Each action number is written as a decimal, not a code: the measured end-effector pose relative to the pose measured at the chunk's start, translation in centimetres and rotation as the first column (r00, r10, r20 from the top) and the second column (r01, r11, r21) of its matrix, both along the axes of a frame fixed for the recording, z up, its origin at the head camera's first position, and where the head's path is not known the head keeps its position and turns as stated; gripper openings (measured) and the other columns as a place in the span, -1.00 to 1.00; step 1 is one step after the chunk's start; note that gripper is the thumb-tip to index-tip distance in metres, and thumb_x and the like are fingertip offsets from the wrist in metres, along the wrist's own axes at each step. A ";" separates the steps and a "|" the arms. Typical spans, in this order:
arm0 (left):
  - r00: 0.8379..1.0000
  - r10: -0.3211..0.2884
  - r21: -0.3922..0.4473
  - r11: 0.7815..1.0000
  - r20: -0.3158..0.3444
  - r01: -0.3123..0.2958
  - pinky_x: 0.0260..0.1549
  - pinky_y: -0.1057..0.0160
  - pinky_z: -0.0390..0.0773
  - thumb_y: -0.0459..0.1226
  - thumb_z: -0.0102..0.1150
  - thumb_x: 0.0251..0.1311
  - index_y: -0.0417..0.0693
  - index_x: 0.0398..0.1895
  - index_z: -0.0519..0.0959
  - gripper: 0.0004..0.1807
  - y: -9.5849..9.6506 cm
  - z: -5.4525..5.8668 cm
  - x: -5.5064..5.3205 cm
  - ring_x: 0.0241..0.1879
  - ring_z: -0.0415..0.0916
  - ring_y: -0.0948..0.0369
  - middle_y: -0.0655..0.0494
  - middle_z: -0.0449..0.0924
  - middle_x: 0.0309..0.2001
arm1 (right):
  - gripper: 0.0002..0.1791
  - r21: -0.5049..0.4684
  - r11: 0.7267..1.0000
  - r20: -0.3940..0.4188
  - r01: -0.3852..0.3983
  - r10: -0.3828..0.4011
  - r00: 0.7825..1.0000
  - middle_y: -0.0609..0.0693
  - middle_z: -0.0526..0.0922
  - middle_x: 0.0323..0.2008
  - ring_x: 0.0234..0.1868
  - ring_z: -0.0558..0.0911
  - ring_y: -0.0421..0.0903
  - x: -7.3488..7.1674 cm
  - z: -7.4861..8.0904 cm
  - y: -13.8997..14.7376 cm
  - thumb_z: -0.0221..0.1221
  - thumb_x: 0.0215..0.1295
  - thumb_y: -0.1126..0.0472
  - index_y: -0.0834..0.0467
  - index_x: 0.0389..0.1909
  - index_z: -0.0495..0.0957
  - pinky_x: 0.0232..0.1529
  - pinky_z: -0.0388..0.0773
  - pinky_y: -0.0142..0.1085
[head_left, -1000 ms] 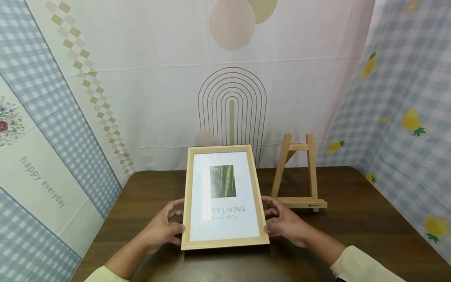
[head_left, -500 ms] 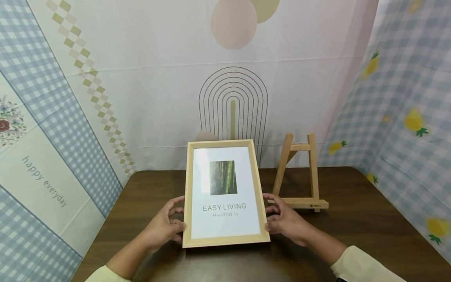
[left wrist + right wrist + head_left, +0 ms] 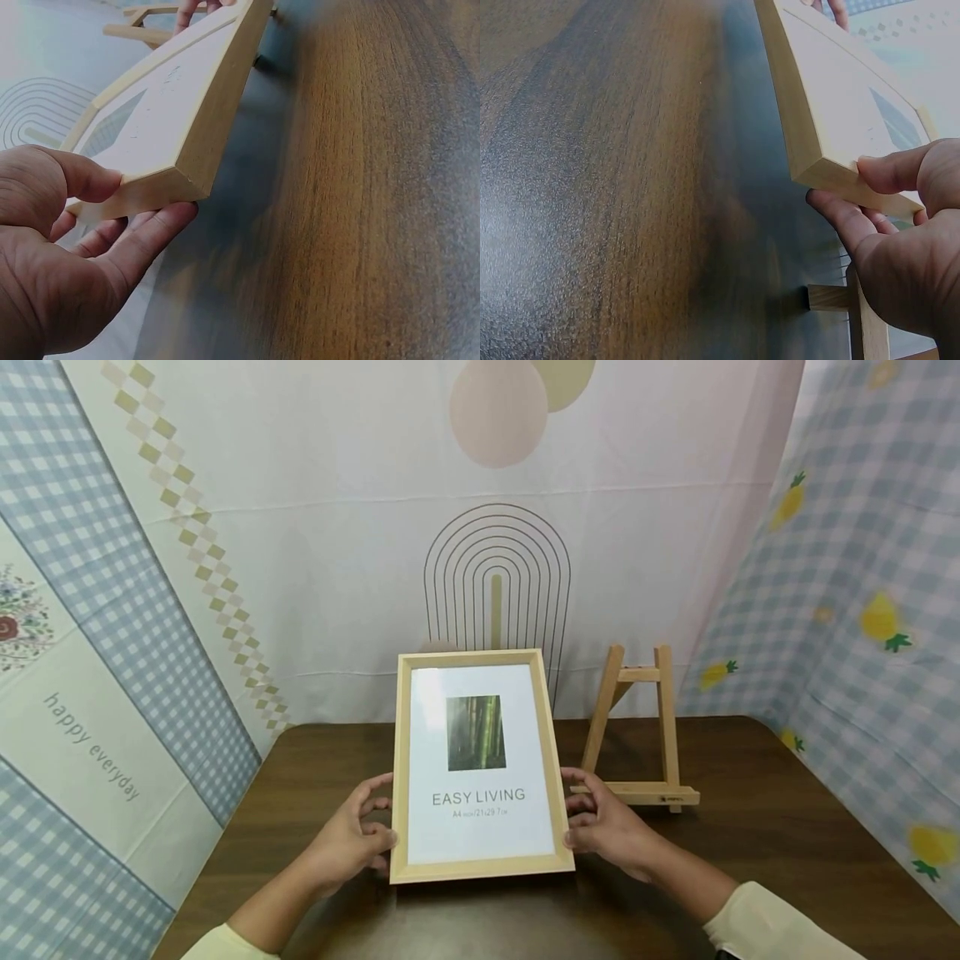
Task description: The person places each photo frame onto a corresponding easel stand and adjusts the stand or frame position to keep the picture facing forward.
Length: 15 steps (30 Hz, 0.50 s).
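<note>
A picture frame (image 3: pixel 480 760) of pale wood is held tilted back, facing me in the head view. Its white sheet reads "EASY LIVING" under a small bamboo-forest picture. My left hand (image 3: pixel 351 835) grips the lower left side, thumb on the front edge and fingers behind. On the lower right side, my right hand (image 3: pixel 609 827) grips it the same way. Both wrist views show the frame's bottom edge raised over the dark table (image 3: pixel 375 187), with a gap and shadow beneath. In the right wrist view, the right thumb and fingers (image 3: pixel 844 214) pinch the side near the bottom corner.
A small wooden easel (image 3: pixel 666 727) stands on the table just right of the frame, its ledge (image 3: pixel 645 793) partly behind my right hand. Behind the table hangs a white printed cloth (image 3: pixel 337 577). Checked cloth (image 3: pixel 840 635) with lemon prints hangs at the right side.
The frame's top edge has risen a little and tilted more upright, so the glare has shrunk and the whole lettering shows. Both hands keep their grip; the easel stays put.
</note>
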<state>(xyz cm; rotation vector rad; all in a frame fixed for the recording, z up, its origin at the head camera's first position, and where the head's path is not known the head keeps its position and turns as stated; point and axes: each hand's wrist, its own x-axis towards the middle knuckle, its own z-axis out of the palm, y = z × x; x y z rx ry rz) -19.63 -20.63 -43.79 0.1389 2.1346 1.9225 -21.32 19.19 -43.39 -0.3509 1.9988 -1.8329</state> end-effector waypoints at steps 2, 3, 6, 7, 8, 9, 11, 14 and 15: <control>1.000 -0.001 -0.004 1.000 -0.009 0.001 -0.41 -0.08 0.70 -0.56 0.19 0.23 0.11 0.58 0.04 -0.08 0.0 0.0 0.0 -0.17 0.61 -0.04 -0.31 0.21 0.33 | 0.00 0.006 1.000 -0.002 0.009 -0.009 1.000 0.37 0.41 0.20 0.02 0.63 0.19 0.0 0.0 0.0 0.19 0.24 0.58 0.03 0.58 -0.07 -0.08 0.68 0.06; 1.000 -0.002 -0.004 1.000 -0.012 0.002 -0.41 -0.08 0.70 -0.57 0.18 0.24 0.11 0.58 0.04 -0.08 0.0 0.0 0.1 -0.16 0.61 -0.04 -0.31 0.21 0.34 | 0.00 0.009 1.000 -0.004 0.014 -0.014 1.000 0.37 0.40 0.20 0.02 0.63 0.19 0.0 0.0 0.0 0.19 0.24 0.58 0.03 0.58 -0.07 -0.08 0.69 0.06; 1.000 -0.001 0.001 1.000 -0.021 0.001 -0.40 -0.08 0.70 -0.58 0.17 0.23 0.11 0.58 0.04 -0.08 0.1 0.1 0.1 -0.15 0.61 -0.05 -0.32 0.20 0.33 | 0.00 0.016 0.999 -0.003 0.029 -0.029 1.000 0.37 0.40 0.21 0.02 0.63 0.18 -0.1 0.1 0.0 0.20 0.24 0.57 0.01 0.58 -0.06 -0.09 0.69 0.06; 1.000 0.000 0.004 1.000 -0.023 0.000 -0.40 -0.09 0.70 -0.58 0.17 0.23 0.11 0.58 0.04 -0.08 0.1 0.1 0.1 -0.15 0.61 -0.05 -0.32 0.20 0.33 | 0.00 0.019 0.999 -0.003 0.034 -0.034 0.999 0.36 0.39 0.20 0.02 0.63 0.18 -0.1 0.1 0.0 0.21 0.24 0.57 0.01 0.58 -0.06 -0.09 0.69 0.05; 1.000 0.002 0.004 1.000 -0.025 -0.002 -0.39 -0.09 0.70 -0.58 0.17 0.23 0.11 0.58 0.04 -0.08 0.1 0.1 0.1 -0.15 0.61 -0.05 -0.31 0.20 0.33 | 0.00 0.021 0.999 -0.003 0.039 -0.039 0.999 0.36 0.39 0.20 0.02 0.63 0.17 -0.1 0.2 0.0 0.21 0.24 0.57 0.00 0.58 -0.05 -0.09 0.69 0.05; 1.000 0.003 0.005 1.000 -0.027 -0.003 -0.39 -0.09 0.70 -0.58 0.17 0.23 0.11 0.58 0.04 -0.08 0.2 0.1 0.1 -0.15 0.60 -0.05 -0.31 0.20 0.33 | 0.00 0.024 0.999 -0.004 0.043 -0.043 0.999 0.36 0.39 0.20 0.02 0.63 0.17 -0.1 0.2 0.0 0.22 0.23 0.57 0.00 0.58 -0.05 -0.09 0.69 0.05; 1.000 0.008 0.001 1.000 -0.030 -0.008 -0.39 -0.09 0.70 -0.59 0.17 0.22 0.12 0.58 0.05 -0.08 0.2 0.2 0.1 -0.15 0.60 -0.04 -0.31 0.21 0.33 | 0.00 0.030 0.998 -0.009 0.048 -0.048 0.999 0.36 0.39 0.19 0.02 0.62 0.16 -0.1 0.3 0.0 0.23 0.23 0.57 0.00 0.57 -0.04 -0.10 0.69 0.05; 0.999 0.016 -0.013 1.000 -0.038 -0.016 -0.39 -0.08 0.69 -0.58 0.18 0.22 0.13 0.57 0.06 -0.08 0.2 0.2 0.1 -0.16 0.59 -0.03 -0.29 0.22 0.33 | 0.00 0.033 0.998 -0.018 0.048 -0.048 0.999 0.36 0.39 0.19 0.02 0.61 0.16 -0.1 0.5 0.0 0.23 0.22 0.58 0.01 0.57 -0.03 -0.10 0.69 0.04; 0.999 0.017 -0.019 1.000 -0.042 -0.018 -0.40 -0.08 0.69 -0.58 0.18 0.23 0.13 0.57 0.07 -0.08 0.3 0.3 0.1 -0.16 0.59 -0.03 -0.28 0.23 0.33 | 0.00 0.034 0.998 -0.022 0.048 -0.047 0.999 0.36 0.39 0.19 0.02 0.61 0.17 0.0 0.5 0.0 0.23 0.22 0.58 0.01 0.57 -0.03 -0.09 0.69 0.03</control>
